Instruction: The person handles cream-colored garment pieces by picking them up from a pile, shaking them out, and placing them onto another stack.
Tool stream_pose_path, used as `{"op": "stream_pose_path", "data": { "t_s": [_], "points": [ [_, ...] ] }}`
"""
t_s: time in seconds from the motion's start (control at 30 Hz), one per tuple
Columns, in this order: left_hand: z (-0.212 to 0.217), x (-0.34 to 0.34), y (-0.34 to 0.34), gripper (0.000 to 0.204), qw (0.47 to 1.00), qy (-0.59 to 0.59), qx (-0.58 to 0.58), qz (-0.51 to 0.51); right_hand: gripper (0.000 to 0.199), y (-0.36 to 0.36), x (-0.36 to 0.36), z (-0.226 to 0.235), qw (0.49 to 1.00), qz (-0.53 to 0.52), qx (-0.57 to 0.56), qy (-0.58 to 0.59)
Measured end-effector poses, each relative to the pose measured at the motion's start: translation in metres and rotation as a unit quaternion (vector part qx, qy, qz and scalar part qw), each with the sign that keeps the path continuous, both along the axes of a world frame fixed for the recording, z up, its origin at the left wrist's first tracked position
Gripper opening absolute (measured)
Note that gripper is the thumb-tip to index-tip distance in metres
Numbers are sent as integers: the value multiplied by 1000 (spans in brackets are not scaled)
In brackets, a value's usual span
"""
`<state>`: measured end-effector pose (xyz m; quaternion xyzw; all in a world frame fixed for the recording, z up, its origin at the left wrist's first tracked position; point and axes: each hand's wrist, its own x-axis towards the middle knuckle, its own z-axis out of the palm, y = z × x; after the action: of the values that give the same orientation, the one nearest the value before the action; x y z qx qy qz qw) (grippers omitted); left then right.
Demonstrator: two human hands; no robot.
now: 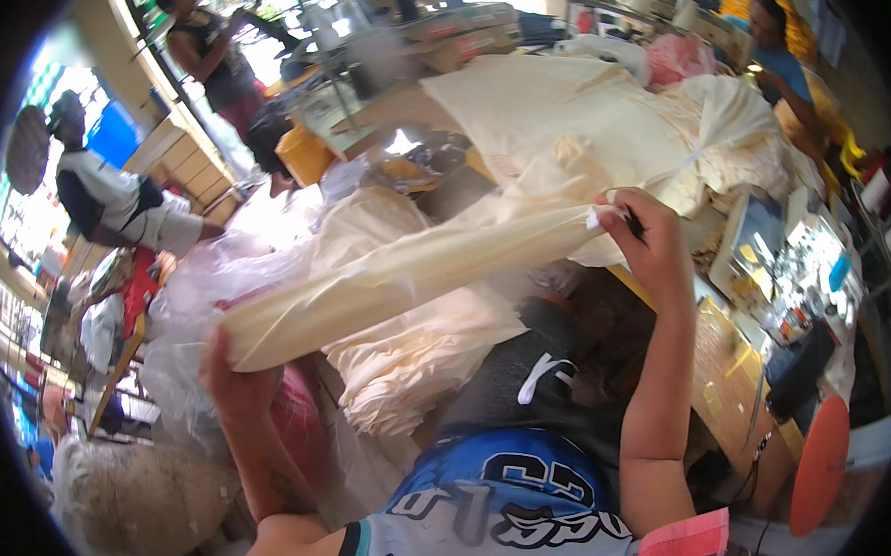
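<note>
A long cream cloth piece (415, 269) is stretched taut between my two hands. My left hand (233, 379) grips its lower left end from underneath. My right hand (645, 237) pinches the upper right end, with a small dark tool and a bit of white between the fingers. Below the stretched piece lies a stack of folded cream cloth (414, 364) on my lap. Beyond it a large heap of cream fabric (598, 122) covers the work table, knotted at its right side.
Clear plastic bags (193, 299) lie at my left. A sewing machine (757, 240) and a cluttered tray (813, 277) stand at my right, with an orange disc (820, 465) below. A person in blue (779, 50) sits far right; two people (114, 198) are at the left.
</note>
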<state>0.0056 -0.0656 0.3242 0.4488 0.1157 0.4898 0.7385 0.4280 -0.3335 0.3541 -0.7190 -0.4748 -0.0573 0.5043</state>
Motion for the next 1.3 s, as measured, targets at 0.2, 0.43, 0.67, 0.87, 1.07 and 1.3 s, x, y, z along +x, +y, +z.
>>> {"op": "stream_pose_path", "data": {
  "t_s": [0.2,0.43,0.67,0.87,1.07,1.3],
  "points": [
    [86,-39,-23,43,966,-183,176,-41,24,14,-18,43,991,72,11,-110],
    [112,-102,-6,37,814,23,302,495,19,8,-27,59,979,189,48,-52],
    [99,-68,64,37,974,210,60,-54,15,59,-33,75,932,228,-5,281],
    [79,-8,159,44,976,59,116,173,14,185,-17,35,912,204,180,306],
    [38,-65,92,35,946,70,88,305,16,141,-56,0,948,194,104,232],
    [-227,-100,79,30,742,615,100,245,21,114,-56,-208,978,178,-106,29]
  ]
}}
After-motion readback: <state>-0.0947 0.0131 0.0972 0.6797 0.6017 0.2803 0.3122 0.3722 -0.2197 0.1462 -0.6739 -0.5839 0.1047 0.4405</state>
